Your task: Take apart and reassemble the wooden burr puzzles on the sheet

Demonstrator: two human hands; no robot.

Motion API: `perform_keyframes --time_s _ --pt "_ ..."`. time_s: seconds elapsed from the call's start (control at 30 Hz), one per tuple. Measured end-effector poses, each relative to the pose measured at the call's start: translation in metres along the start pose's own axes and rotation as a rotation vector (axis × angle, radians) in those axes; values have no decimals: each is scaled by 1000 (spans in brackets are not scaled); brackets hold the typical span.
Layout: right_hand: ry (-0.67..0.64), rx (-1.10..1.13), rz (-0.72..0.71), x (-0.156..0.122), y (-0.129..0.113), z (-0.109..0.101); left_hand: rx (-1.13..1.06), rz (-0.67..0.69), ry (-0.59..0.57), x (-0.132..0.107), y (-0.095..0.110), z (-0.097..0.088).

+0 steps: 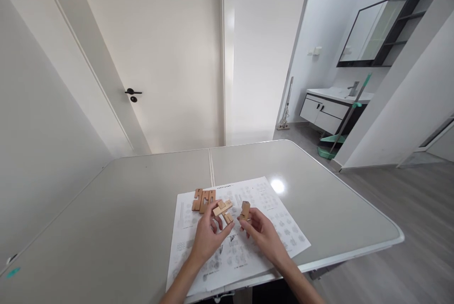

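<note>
Between the thumb and fingers of my left hand (pixel 207 234) is a small cluster of joined wooden puzzle pieces (pixel 223 209), light in colour and set crosswise. My right hand (pixel 264 233) pinches a single notched wooden puzzle piece (pixel 245 210), held upright a short gap to the right of the cluster. Both hands are above a printed instruction sheet (pixel 184 266) with rows of small grey diagrams. Just beyond my left hand, several notched flat wooden pieces (pixel 198 200) lie side by side on the sheet's upper left part.
The sheet lies on a grey folding table (pixel 142 228) with a seam (pixel 212 167) and a pale rim. A closed door (pixel 170 58) stands behind it. At the right are a washbasin cabinet (pixel 322 112), a mop (pixel 288 105) and a green dustpan (pixel 326 152).
</note>
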State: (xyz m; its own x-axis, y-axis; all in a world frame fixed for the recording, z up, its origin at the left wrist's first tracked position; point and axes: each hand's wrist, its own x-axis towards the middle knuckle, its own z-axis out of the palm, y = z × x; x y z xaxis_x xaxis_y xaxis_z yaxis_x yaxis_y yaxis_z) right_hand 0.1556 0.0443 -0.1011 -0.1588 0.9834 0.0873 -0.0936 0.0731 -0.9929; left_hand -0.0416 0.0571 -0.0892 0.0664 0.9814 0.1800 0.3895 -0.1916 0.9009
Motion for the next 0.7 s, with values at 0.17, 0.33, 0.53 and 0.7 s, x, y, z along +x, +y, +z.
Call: perform_keyframes --time_s 0.17,0.33,0.53,0.7 --pt "-33 83 -34 5 -5 12 25 12 -48 0 0 0" --pt "-24 153 13 5 -12 20 4 28 -71 0 3 -1" --pt "31 248 123 3 -16 19 22 27 -98 -3 7 -2" --pt "75 123 164 2 -16 17 29 54 -149 -3 7 -1"
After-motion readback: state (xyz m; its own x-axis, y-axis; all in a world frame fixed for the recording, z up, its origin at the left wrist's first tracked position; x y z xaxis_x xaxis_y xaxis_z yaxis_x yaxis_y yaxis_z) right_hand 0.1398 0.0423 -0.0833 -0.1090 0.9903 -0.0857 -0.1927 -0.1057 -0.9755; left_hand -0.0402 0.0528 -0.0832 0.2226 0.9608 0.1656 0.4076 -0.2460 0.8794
